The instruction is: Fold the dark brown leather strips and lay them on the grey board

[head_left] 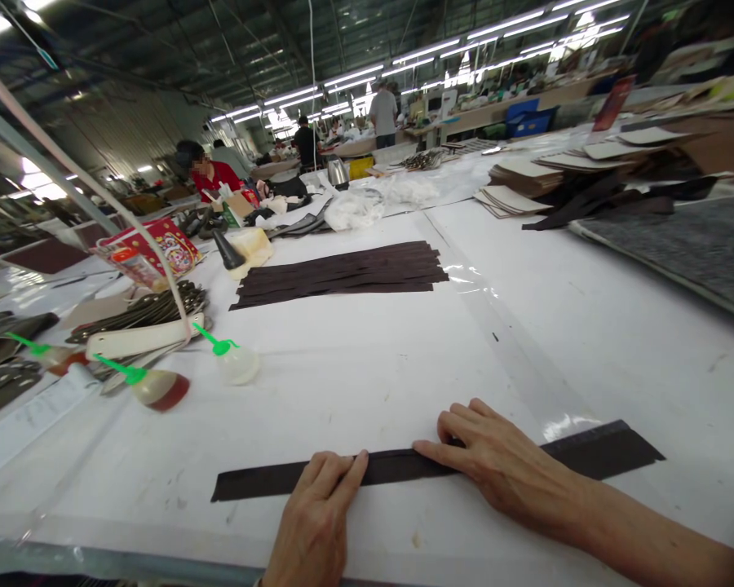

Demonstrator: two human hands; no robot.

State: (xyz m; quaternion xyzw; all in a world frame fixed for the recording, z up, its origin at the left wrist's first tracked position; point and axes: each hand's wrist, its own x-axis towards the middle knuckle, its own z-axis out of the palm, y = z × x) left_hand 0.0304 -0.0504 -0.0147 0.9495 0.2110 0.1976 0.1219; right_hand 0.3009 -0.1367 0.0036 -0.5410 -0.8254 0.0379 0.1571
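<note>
A long dark brown strip (pixel 397 468), which looks like leather or fabric, lies across the near part of the white table. My left hand (pixel 321 509) is closed on its left half, thumb and fingertips pressed along the far edge. To the right, my right hand (pixel 489 448) pinches the same edge with curled fingers, partly hiding the strip. Between my hands the strip looks narrower, its far edge folded over; the right end (pixel 612 450) lies flat and wider. Further back is a row of similar dark brown strips (pixel 342 273), laid side by side.
Squeeze bottles with green spouts, one clear (pixel 240 365) and one with reddish liquid (pixel 165 390), stand at left by a white pole. A grey felt-like board (pixel 678 240) and stacked cut pieces (pixel 526 175) lie at right. A person in red (pixel 220 174) is at far left.
</note>
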